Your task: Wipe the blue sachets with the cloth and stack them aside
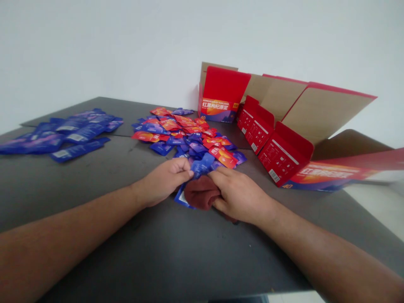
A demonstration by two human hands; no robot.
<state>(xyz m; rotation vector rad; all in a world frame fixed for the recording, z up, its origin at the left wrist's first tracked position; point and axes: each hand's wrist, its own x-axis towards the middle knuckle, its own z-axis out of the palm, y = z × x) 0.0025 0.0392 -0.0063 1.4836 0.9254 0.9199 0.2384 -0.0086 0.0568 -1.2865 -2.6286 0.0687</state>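
Between my two hands is a blue pouch (202,164), its upper part showing above a brown cloth. My left hand (172,179) pinches the pouch's left edge between thumb and fingers. My right hand (236,189) is closed around the brown cloth (202,192), which lies against the pouch and covers its middle. A lower corner of blue packaging (183,199) with a pale label pokes out under the cloth. Just beyond my hands lies a heap of small red sachets (223,155) and blue sachets (161,147), mixed together.
Larger blue pouches (82,131) lie piled on the dark table (139,248) at the left. Open red cartons (282,153) with raised flaps stand in a row at the right, near the white wall (126,50). One red carton (221,99) faces me at the back.
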